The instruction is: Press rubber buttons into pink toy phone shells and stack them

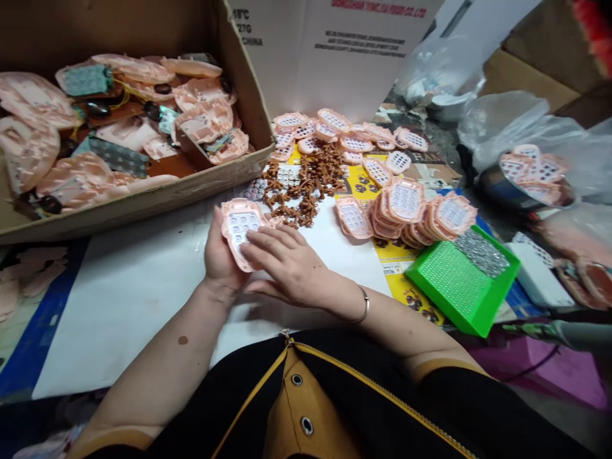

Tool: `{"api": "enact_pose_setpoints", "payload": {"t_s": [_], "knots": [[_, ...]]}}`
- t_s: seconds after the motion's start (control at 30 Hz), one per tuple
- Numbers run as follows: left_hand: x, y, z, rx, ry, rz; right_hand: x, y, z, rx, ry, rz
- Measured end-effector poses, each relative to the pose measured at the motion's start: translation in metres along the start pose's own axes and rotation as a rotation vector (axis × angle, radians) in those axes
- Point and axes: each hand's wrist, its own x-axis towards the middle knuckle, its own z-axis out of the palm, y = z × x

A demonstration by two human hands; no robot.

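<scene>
My left hand (pixel 216 258) is wrapped round the left edge of a pink plastic casing panel (pixel 239 223) with white keys set into it. My right hand (pixel 294 268) lies over the panel's right side, its fingers stretched out and touching the keys. Part of the panel is hidden under these fingers. Beyond both hands, a heap of small brown pieces (pixel 310 182) and some small white keys (pixel 288 175) lie on the white board (pixel 138 280). Stacks of similar pink panels (pixel 404 201) stand to the right.
A cardboard box (pixel 258 121) of pink casings, circuit boards and wires stands at the left. At the right, a green tray (pixel 461 290) holds small silvery pieces, next to a screwdriver-like tool (pixel 568 333). A bowl (pixel 507 191) of panels is behind it. More panels (pixel 335 121) lie at the back.
</scene>
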Motion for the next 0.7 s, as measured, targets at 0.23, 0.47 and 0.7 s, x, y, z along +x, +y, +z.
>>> {"api": "enact_pose_setpoints", "payload": {"t_s": [0.23, 0.47, 0.7], "knots": [[-0.006, -0.001, -0.001, 0.084, -0.154, 0.001, -0.014, 0.003, -0.017, -0.2, 0.037, -0.053], [-0.006, -0.008, -0.008, 0.216, -0.255, -0.09, -0.074, 0.053, -0.048, -0.405, 0.005, 0.409], [-0.004, -0.005, -0.01, 0.197, -0.223, -0.07, -0.098, 0.074, -0.054, -0.538, -0.29, 0.646]]}}
